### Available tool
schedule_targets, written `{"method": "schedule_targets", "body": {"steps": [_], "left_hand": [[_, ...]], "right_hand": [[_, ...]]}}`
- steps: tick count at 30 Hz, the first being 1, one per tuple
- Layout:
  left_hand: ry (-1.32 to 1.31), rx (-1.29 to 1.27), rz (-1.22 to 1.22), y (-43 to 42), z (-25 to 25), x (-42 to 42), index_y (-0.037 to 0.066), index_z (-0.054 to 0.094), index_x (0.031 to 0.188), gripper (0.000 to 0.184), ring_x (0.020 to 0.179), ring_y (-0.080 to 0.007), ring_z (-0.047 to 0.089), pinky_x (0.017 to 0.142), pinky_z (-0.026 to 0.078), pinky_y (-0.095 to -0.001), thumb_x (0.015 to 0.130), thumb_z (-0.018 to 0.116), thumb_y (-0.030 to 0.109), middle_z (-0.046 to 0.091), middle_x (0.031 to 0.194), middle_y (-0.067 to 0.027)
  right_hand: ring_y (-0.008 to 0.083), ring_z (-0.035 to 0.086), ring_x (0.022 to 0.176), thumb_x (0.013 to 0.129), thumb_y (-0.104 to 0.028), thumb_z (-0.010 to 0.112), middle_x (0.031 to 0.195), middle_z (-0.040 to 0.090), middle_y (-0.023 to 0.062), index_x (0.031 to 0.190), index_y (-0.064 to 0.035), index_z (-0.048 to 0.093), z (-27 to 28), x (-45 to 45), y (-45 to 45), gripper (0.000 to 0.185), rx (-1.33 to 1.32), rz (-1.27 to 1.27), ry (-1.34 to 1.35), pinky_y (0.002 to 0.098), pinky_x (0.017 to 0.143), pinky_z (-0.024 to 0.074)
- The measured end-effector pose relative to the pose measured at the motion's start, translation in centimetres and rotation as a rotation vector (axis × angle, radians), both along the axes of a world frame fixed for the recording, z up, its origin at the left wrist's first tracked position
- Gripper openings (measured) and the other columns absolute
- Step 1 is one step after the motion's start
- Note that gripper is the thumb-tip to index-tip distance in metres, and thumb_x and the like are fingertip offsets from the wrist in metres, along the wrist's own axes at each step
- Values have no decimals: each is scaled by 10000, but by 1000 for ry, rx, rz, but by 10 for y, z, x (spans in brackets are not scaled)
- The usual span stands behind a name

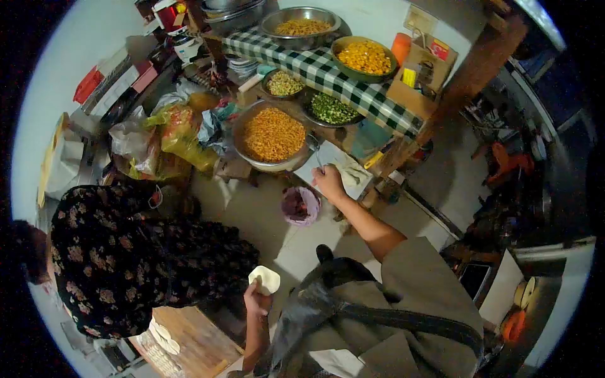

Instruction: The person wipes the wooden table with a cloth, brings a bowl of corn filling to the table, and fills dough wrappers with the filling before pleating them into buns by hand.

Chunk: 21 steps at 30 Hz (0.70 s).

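My left hand (257, 299) holds a flat, pale round dough wrapper (265, 280) near the bottom middle, thumb on top. My right hand (329, 181) is closed around the handle of a metal spoon (314, 146), whose bowl end lies at the right rim of a large basin (240, 146) of orange-brown chopped filling (274, 134). Beneath the right hand is a white board (309, 170) with a pale cloth or dough-like piece (353, 171) on it, which I cannot make out exactly.
A co-worker in a dark floral top (101, 258) stands at left by a wooden board (195, 340) with dough pieces. A lilac-lined bin (301, 206) sits on the floor. Bowls of yellow food (364, 57) and green food (333, 108) stand beyond, near a checkered cloth (302, 65).
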<state>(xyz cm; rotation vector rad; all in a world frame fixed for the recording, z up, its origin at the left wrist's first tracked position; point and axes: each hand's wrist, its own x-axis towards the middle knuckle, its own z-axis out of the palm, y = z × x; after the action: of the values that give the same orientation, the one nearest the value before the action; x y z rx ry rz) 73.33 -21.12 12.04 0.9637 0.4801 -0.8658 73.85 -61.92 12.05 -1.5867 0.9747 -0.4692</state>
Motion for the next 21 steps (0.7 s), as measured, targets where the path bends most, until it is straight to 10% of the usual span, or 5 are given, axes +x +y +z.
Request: {"method": "schedule_targets", "body": {"steps": [21], "left_hand": [[81,-75,54,1,-13,8,60,549,1154,387,1062,-270,551,950,413,-425,808,624,217,585,1123,-68]], "right_hand": [[215,579,517,959,-316,480,649,610,105,805,4,573,54,45,-6,367,-274,147,-207,362,537,452]]}}
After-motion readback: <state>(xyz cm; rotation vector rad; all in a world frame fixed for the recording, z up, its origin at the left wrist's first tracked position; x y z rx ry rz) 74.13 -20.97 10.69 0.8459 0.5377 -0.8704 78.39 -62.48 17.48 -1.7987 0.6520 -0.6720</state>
